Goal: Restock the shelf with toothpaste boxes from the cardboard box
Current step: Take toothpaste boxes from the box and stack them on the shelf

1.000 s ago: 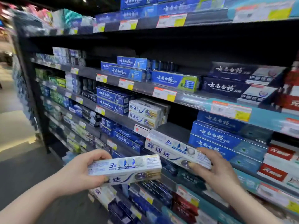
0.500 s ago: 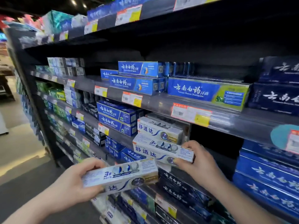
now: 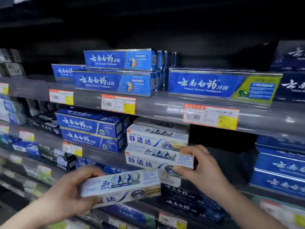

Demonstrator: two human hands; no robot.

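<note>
My left hand [image 3: 69, 194] grips a white toothpaste box [image 3: 122, 184] by its left end, in front of the shelf and below it. My right hand [image 3: 198, 167] holds the right end of a second white toothpaste box [image 3: 153, 160], which lies on the shelf board [image 3: 102, 157] under another white box of the same kind [image 3: 156, 138]. More white boxes stand behind that stack. The cardboard box is out of view.
Blue toothpaste boxes [image 3: 89, 131] are stacked left of the white ones. A dark gap [image 3: 221, 146] lies to the right of them, then more blue boxes [image 3: 280, 169]. The shelf above [image 3: 165, 109] carries blue boxes [image 3: 219, 85] and price tags. Lower shelves hold dark boxes.
My right hand has moved its white box up and forward onto the shelf, beneath the other white box. The left hand with its box has risen a little. The camera has come closer.
</note>
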